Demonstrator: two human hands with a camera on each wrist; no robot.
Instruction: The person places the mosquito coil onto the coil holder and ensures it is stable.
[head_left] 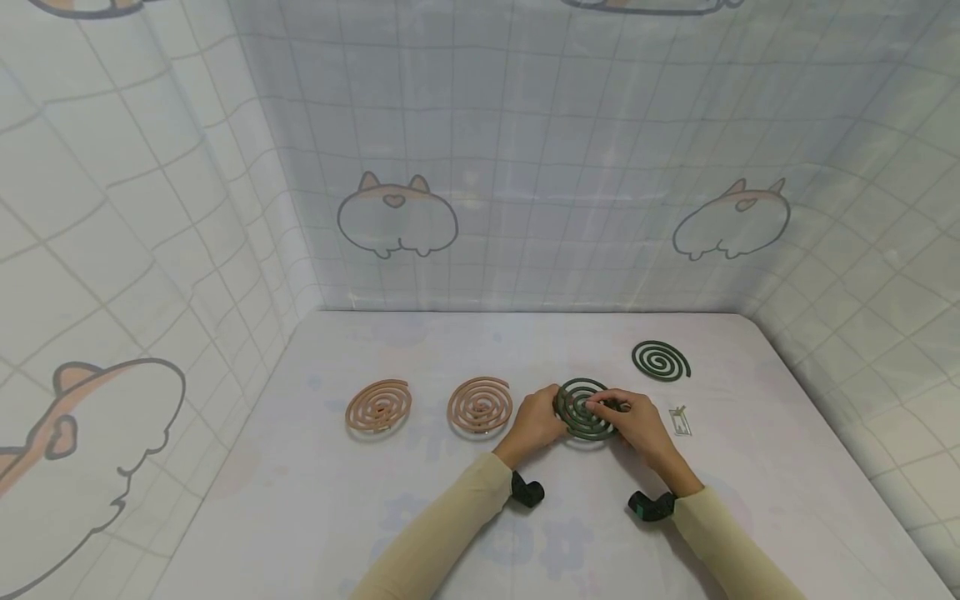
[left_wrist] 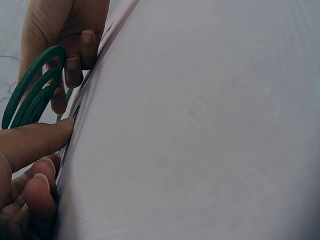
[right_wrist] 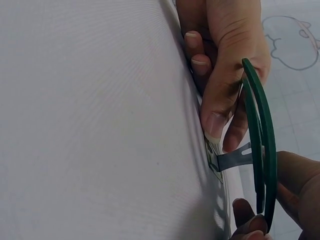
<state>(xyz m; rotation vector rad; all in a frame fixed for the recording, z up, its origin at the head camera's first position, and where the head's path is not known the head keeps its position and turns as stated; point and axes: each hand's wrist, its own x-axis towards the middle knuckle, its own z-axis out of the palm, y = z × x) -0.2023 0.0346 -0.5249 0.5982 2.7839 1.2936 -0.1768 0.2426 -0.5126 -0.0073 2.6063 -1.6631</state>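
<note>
A green mosquito coil point(head_left: 580, 433) sits raised above the table between the two hands. My left hand point(head_left: 534, 427) is at its left side; in the right wrist view its thumb and fingers pinch the flat base of a small metal stand point(right_wrist: 235, 159). The stand's upright tab reaches up toward the coil's underside. My right hand point(head_left: 637, 422) comes over the coil from the right, thumb and index finger pinching near its centre. Whether the tab passes through the coil's middle is hidden by the fingers.
Two brown coils point(head_left: 377, 406) point(head_left: 480, 403) stand raised at the left. Another green coil point(head_left: 660, 361) lies flat at the back right. A second metal stand point(head_left: 680, 421) lies right of my right hand. Patterned cloth walls point(head_left: 525, 167) close in the white table point(head_left: 315, 500).
</note>
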